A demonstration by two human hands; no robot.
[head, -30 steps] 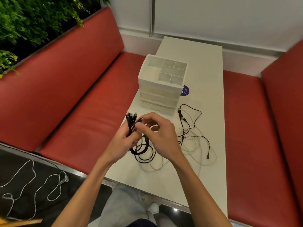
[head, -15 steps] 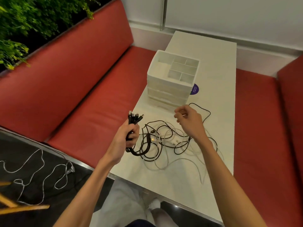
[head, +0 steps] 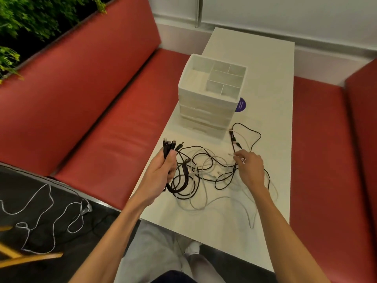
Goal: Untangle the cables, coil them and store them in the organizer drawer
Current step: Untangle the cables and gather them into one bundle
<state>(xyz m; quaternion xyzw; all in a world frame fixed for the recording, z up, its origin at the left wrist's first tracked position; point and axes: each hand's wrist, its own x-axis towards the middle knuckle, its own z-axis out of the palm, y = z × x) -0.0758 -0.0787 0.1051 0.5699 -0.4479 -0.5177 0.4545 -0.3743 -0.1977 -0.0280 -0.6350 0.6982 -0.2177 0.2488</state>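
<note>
Fingers of the left hand (head: 162, 174) are curled tight round a bunch of black cable ends (head: 170, 145). This grip is closed, and the little plugs poke out of the top of the fist toward 12 o'clock. Below the fist the black cables run into the cable tangle (head: 204, 170), which lies on the white worktop (head: 267, 82) at 3 o'clock from that hand.

The right hand (head: 250, 168) is at the 3 o'clock side of the tangle. Its fingers are bent and reach toward a small white plug (head: 230, 154). It cannot be told if this grip has hold of the plug or a cable.

A black loop (head: 255, 135) sticks out of the tangle at 1 o'clock. A white cable tail (head: 252, 219) trails off at 5 o'clock, near the close edge of the worktop. The organizer (head: 204, 117) stands at 12 o'clock, just past the tangle, and its drawers look pushed in. Nothing is coiled or put away yet.

Black and white cables cross each other many times, so a hard pull with either hand would likely make the knots tighter. A pull could also drag the whole tangle, and the white tail might slide off the edge. The black loop lies right beside the organizer, so a quick tug may bump it. If the left fist loosens, the gathered ends could drop back into the mess.
</note>
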